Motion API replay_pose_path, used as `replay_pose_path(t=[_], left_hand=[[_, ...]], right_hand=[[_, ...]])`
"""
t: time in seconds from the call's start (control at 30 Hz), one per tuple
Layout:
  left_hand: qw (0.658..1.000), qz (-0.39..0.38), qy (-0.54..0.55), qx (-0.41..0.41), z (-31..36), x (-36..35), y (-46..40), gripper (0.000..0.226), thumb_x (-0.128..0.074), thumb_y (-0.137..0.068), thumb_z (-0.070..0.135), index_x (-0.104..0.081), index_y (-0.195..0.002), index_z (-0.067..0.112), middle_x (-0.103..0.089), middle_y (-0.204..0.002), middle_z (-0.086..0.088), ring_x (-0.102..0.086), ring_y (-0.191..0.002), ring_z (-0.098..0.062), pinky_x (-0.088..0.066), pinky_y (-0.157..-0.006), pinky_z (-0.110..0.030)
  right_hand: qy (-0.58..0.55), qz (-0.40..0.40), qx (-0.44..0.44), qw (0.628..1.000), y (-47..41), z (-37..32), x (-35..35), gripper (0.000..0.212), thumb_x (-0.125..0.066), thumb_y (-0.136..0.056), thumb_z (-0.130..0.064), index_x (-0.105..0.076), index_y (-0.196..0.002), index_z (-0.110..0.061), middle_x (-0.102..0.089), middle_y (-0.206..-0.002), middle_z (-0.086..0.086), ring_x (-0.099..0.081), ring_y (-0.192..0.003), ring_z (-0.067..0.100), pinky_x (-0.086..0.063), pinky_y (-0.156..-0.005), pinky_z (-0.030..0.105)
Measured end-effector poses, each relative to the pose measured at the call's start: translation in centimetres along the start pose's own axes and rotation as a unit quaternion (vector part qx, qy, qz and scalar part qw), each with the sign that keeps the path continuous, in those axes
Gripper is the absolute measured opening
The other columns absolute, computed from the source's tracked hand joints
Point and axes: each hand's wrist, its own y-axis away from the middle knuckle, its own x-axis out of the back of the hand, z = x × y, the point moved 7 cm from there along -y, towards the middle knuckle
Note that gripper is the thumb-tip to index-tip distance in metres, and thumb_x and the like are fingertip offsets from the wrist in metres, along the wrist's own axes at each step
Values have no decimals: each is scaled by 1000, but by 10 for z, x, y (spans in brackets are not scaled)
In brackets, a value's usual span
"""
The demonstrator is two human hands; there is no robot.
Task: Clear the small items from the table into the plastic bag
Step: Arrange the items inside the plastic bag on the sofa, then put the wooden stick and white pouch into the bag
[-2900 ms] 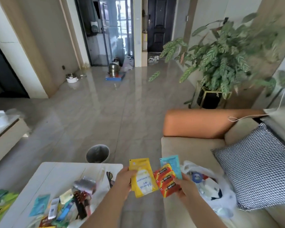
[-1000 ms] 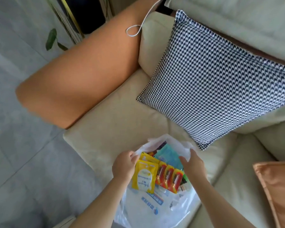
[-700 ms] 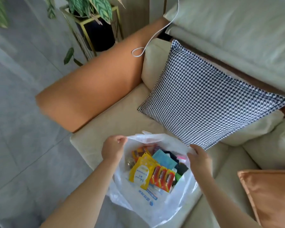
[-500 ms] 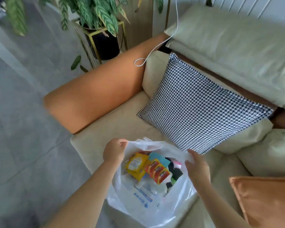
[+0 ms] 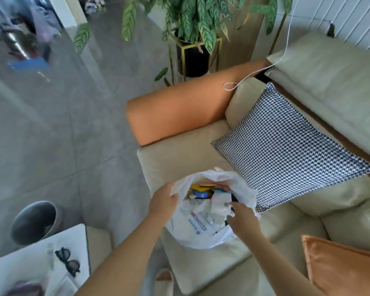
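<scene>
While the left hand (image 5: 163,200) is pinching the plastic bag (image 5: 201,229) rim, the right hand (image 5: 242,216) is holding the other side. It is sitting on the sofa (image 5: 175,159), packets (image 5: 203,189) inside. If one hand is letting go, it could be tipping and spilling.

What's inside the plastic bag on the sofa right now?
The plastic bag holds a jumble of small packets, yellow, blue, teal and white near the top. The left hand grips its rim; the right hand covers one side. Deeper contents are hidden.
</scene>
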Motion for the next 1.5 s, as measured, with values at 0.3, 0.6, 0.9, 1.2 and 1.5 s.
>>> replay_pose_path(t=[0.3, 0.6, 0.9, 1.2, 1.5], left_hand=[[984, -91, 116, 104, -89, 25, 116, 23, -65, -84, 34, -70, -102, 20, -68, -103, -1, -60, -88, -10, -48, -75, -22], [974, 28, 117, 193, -217, 90, 263, 29, -52, -91, 35, -63, -114, 23, -65, -119, 5, -59, -112, -14, -46, -96, -26], [948, 95, 117, 281, -347, 95, 459, 32, -46, -94, 38, -60, -120, 26, -59, -129, 6, -52, -121, -14, -38, -100, -25], [862, 186, 238, 407, -446, 74, 608, 25, -50, -90, 35, -66, -109, 28, -65, -118, 6, -59, -109, -13, -46, -90, -22], [687, 284, 385, 547, -515, 31, 692, 20, -50, -88, 43, -66, -87, 31, -68, -98, 8, -64, -86, -17, -50, -75, -25]], right_hand=[[75, -77, 172, 979, 68, -132, -57, 42, -40, -97, -29, -39, -138, -24, -51, -136, -2, -47, -125, 19, -36, -103, 31], [150, -106, 316, 931, 192, -245, -152, 31, -44, -94, -30, -57, -122, -24, -61, -125, -1, -56, -118, 19, -41, -96, 28], [232, -179, 451, 843, 383, -298, -263, 25, -40, -96, -31, -59, -106, -19, -65, -111, -2, -61, -105, 19, -41, -77, 24], [282, -255, 562, 735, 531, -329, -357, 24, -38, -96, -28, -59, -101, -17, -65, -100, 0, -62, -95, 20, -46, -81, 33], [332, -339, 638, 606, 603, -344, -456, 28, -41, -96, -29, -59, -114, -18, -66, -108, 1, -60, -103, 18, -42, -77, 27]])
